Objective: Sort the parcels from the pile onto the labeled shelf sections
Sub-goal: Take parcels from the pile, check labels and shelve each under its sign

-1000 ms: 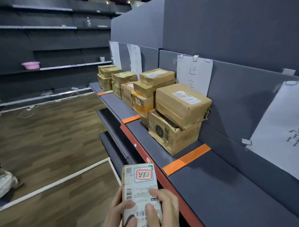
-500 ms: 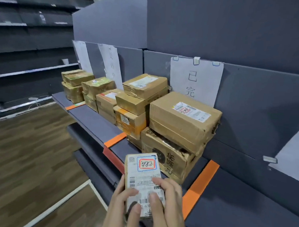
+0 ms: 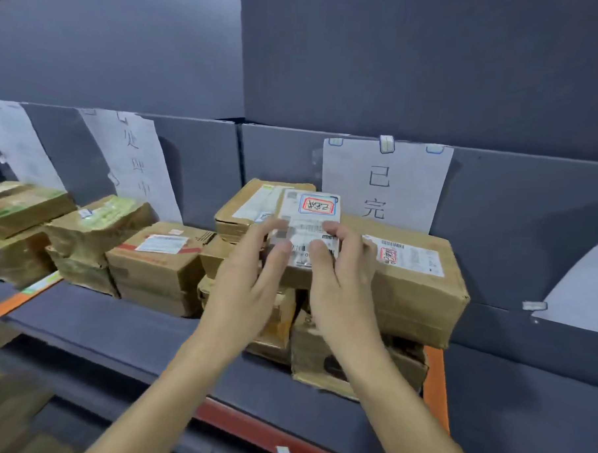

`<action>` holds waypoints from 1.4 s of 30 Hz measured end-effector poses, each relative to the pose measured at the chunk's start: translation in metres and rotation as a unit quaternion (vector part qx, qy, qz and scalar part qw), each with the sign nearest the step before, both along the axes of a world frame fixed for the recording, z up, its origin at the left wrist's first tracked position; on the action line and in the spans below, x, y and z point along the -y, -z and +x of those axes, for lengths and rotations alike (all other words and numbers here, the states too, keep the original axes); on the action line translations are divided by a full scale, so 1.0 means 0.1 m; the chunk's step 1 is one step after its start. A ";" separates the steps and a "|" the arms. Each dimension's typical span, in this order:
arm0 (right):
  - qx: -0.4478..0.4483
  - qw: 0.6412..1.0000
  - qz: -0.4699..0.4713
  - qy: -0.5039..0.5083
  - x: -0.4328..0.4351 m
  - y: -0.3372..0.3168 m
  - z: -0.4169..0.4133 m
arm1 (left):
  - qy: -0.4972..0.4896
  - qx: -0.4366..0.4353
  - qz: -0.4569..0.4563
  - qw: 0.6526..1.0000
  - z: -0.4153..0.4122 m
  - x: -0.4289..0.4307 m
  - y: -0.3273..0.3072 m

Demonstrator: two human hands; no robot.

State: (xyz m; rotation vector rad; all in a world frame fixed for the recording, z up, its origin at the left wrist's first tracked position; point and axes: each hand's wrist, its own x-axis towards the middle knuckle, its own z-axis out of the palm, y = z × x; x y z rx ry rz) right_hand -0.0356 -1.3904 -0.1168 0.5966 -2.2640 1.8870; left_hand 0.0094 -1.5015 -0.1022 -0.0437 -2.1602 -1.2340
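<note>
A small parcel [image 3: 310, 215] with a white shipping label and a red-and-blue boxed mark is held out over the stacked boxes on the shelf. My left hand [image 3: 247, 282] grips its left side and my right hand [image 3: 340, 279] grips its right side, thumbs on the label. It hovers at the top of a stack of brown cardboard boxes [image 3: 415, 282], under a paper sign [image 3: 385, 185] clipped to the shelf's back panel. Whether the parcel touches the box beneath is hidden by my hands.
More cardboard parcels [image 3: 155, 257] sit in the section to the left under another paper sign [image 3: 136, 164]. Orange tape strips [image 3: 436, 386] divide the grey shelf [image 3: 149, 326]. A third sign [image 3: 582, 297] hangs at the right. The shelf's front edge is red [image 3: 258, 430].
I have moved closer to the shelf and both hands have raised the small parcel from waist height up and forward to the top of the stack under the sign.
</note>
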 end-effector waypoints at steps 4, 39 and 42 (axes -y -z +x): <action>0.000 0.995 0.075 0.058 0.37 -0.30 -0.53 | -0.014 0.024 -0.044 0.999 -0.59 0.46 -0.19; -0.088 0.854 0.505 0.092 -0.14 -0.79 -0.95 | 0.042 0.129 -0.372 0.918 -1.22 0.48 -0.63; -0.064 0.836 0.534 0.108 -0.77 -0.85 -0.71 | 0.075 0.142 -0.408 0.899 -1.09 -0.15 -0.67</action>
